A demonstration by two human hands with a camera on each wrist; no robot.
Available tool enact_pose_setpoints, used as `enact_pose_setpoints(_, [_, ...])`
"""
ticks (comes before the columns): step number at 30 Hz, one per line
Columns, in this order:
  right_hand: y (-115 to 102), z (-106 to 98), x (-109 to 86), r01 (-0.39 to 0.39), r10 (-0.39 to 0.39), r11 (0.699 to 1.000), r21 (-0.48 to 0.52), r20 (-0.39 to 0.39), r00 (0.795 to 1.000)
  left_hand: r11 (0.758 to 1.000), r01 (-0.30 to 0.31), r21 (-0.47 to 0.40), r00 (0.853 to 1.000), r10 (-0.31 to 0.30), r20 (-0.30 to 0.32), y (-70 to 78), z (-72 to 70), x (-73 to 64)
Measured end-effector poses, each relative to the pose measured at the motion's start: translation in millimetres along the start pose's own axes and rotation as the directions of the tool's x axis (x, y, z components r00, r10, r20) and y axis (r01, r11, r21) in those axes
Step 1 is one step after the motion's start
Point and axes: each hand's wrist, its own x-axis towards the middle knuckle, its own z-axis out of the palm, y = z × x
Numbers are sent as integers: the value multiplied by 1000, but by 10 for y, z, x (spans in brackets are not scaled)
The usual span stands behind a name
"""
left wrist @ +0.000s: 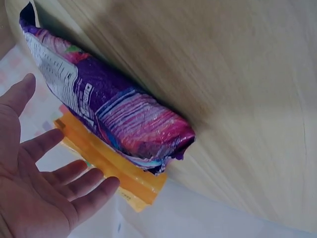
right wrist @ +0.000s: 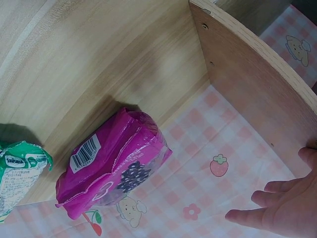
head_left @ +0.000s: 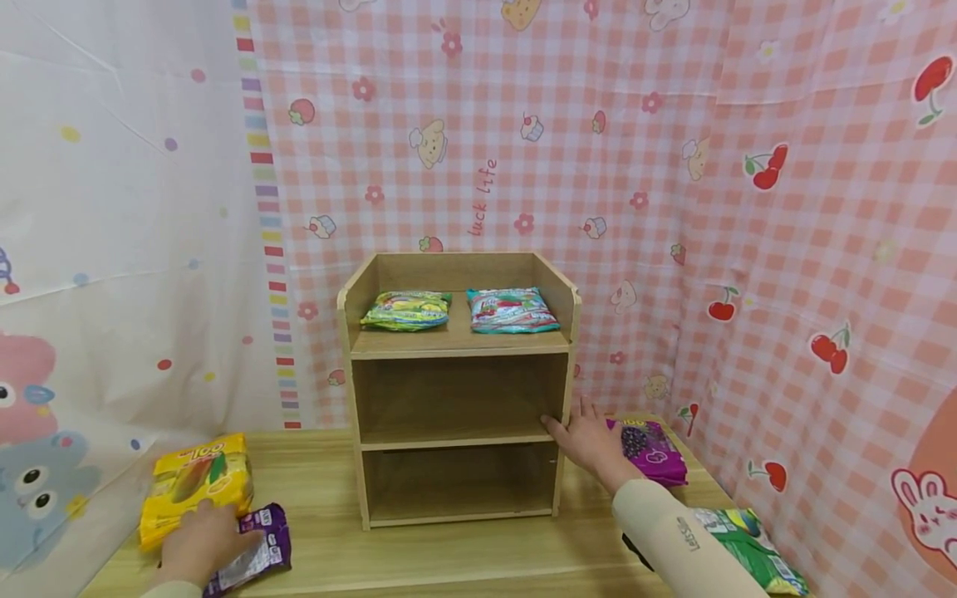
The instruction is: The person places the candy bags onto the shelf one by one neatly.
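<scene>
A tabletop (head_left: 314, 482) carries an upright three-tier shelf (head_left: 458, 399), front toward the viewer. At left, beside a yellow packet (head_left: 194, 469), lies a purple packet (head_left: 274, 533), its long axis slanting away rightward. Fingers of the left hand (head_left: 200, 540) spread empty nearby; those of the right hand (head_left: 594, 444) extend, released, at the shelf's side.

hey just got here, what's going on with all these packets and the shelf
A person's left hand is open by the yellow packet and dark purple packet, gripping neither. The right hand is at the shelf's right side, near the magenta packet and green packet. A yellow-green packet and blue packet lie on top.
</scene>
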Motion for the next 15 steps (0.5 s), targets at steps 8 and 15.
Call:
enact_pose_setpoints(8, [15, 2, 16, -1, 1, 1000, -7, -1, 1000, 1000, 11, 2, 1000, -11, 3, 47, 49, 11])
enact_pose_setpoints(15, [18, -1, 21, -3, 3, 1000, -9, 1, 1000, 999, 31, -43, 999, -29, 43, 143, 40, -39])
